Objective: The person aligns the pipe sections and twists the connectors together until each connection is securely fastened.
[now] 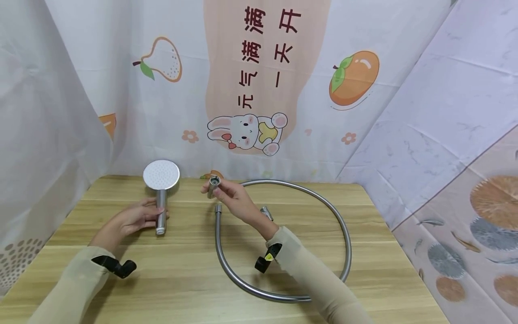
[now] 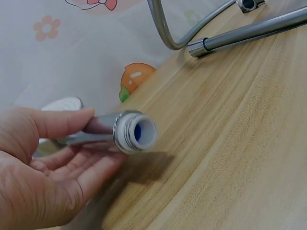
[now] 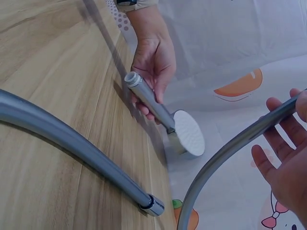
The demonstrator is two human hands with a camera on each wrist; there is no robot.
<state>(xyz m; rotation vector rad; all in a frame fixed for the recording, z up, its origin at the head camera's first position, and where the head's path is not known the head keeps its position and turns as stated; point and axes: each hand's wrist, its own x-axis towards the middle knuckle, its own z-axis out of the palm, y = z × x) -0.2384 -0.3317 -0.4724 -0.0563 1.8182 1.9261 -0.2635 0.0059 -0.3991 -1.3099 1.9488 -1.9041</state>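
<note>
My left hand [image 1: 135,218] grips a chrome hand shower [image 1: 161,174] by its handle, its round white spray face up at the back left. In the left wrist view, the threaded white end [image 2: 143,132] of the handle is bare, with blue inside. My right hand [image 1: 236,202] pinches one end of a grey metal shower hose, and that end's chrome nut [image 1: 215,181] points up with its opening showing. The hose [image 1: 349,243] loops over the table to its other end fitting [image 1: 218,208], which lies between the hands. The right wrist view shows fingers [image 3: 285,122] round the hose.
A small chrome piece [image 1: 265,213], perhaps a shower bracket, lies inside the hose loop, partly hidden by the right wrist. The wooden table [image 1: 174,279] ends at a printed curtain [image 1: 170,117] behind. Curtains also hang at both sides. Black camera mounts [image 1: 121,268] sit on the wrists.
</note>
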